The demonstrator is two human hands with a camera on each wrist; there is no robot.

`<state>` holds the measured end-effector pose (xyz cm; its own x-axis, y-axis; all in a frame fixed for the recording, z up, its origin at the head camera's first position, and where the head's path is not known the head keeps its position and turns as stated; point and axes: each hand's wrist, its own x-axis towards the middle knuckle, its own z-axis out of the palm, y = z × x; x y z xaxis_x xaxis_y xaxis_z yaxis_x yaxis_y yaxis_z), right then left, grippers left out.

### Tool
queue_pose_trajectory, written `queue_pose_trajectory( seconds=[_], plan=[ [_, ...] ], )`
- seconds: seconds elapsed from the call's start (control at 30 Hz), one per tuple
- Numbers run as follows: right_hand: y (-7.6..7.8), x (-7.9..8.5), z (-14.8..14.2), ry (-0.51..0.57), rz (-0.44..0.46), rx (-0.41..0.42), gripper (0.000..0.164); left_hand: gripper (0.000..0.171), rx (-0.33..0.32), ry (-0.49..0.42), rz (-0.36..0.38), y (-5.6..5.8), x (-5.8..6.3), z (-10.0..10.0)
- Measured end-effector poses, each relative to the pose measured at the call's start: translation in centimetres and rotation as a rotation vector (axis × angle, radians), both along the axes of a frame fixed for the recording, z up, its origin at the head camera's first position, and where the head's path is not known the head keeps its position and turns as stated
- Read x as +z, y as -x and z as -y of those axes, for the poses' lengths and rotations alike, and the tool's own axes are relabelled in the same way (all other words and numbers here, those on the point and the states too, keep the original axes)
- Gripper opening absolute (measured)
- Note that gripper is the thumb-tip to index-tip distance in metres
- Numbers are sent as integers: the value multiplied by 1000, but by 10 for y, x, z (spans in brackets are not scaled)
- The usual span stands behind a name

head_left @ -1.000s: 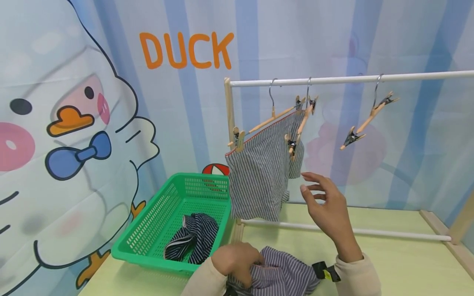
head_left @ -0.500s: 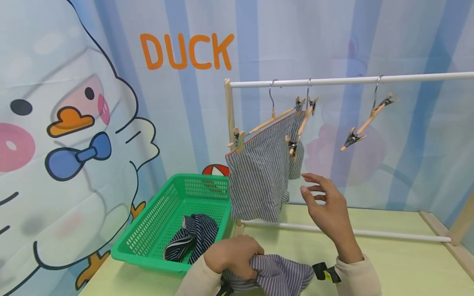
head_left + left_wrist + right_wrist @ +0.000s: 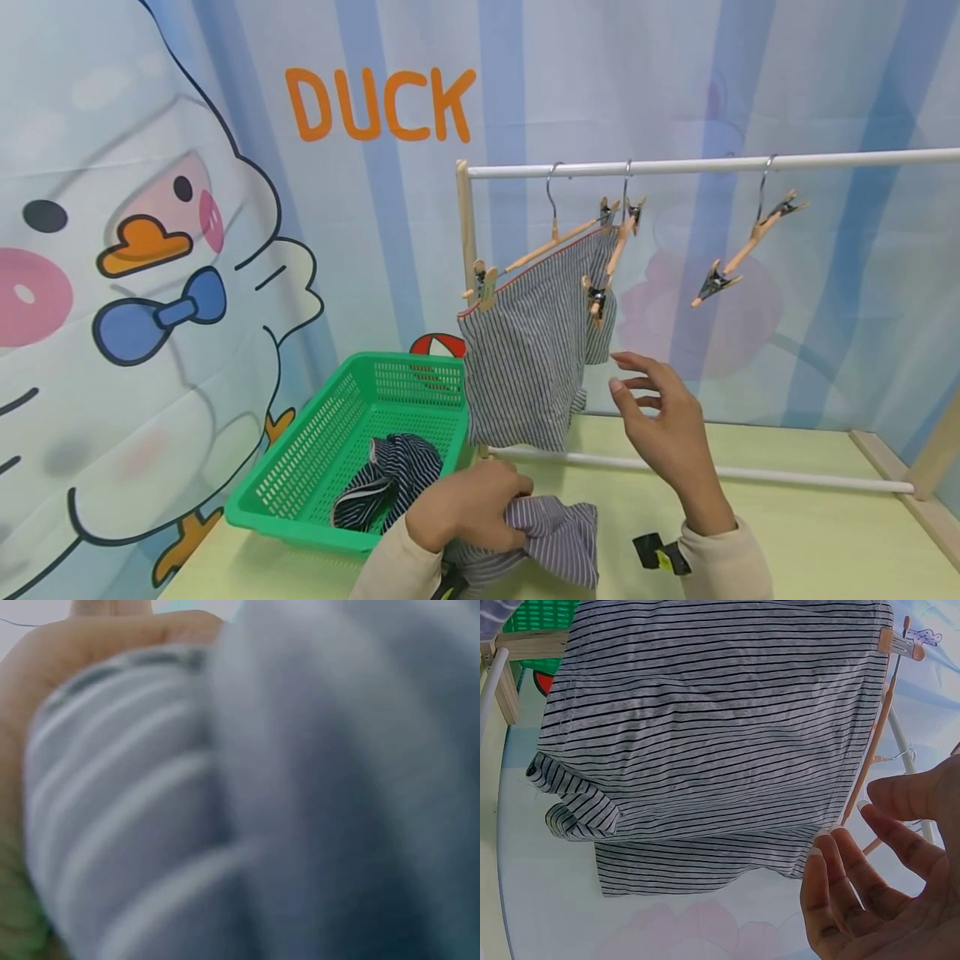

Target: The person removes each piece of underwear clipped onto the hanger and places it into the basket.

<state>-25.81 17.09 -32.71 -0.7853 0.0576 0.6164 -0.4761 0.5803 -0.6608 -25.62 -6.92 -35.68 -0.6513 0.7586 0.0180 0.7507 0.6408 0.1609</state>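
My left hand (image 3: 480, 508) grips a bunched grey-purple garment with white stripes (image 3: 558, 533), low over the table in front of the basket. In the left wrist view the striped cloth (image 3: 135, 810) fills most of the picture, blurred and very close. My right hand (image 3: 667, 425) is raised, fingers loosely bent and holding nothing, just right of a hanging grey garment with dark stripes (image 3: 525, 367). That garment has a red edge along the top and is clipped to a wooden hanger (image 3: 551, 246). From the right wrist view, my right fingertips overlap its lower right corner.
A green basket (image 3: 300, 529) holds a dark striped garment (image 3: 408, 471). Two bare clip hangers, a nearer one (image 3: 617, 250) and one farther right (image 3: 750, 242), hang on the white rail (image 3: 690, 164). A lower white bar (image 3: 810, 476) crosses behind my right wrist.
My left hand has shifted slightly up and left, drawing the grey-purple garment leftward and gathering it away from my right sleeve. My right hand has stayed in place.
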Motion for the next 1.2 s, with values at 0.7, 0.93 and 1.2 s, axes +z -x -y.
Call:
queue_pose_trajectory(
  seconds=[0.7, 0.93, 1.2],
  plan=[
    [1, -1, 0, 7, 1, 0, 35, 24, 121, -99, -163, -2, 6, 6],
    [2, 0, 0, 4, 3, -3, 35, 30, 92, -147, -176, -2, 11, 12],
    [1, -1, 0, -3, 5, -1, 35, 25, 65, -262, -175, -4, 16, 18]
  ],
)
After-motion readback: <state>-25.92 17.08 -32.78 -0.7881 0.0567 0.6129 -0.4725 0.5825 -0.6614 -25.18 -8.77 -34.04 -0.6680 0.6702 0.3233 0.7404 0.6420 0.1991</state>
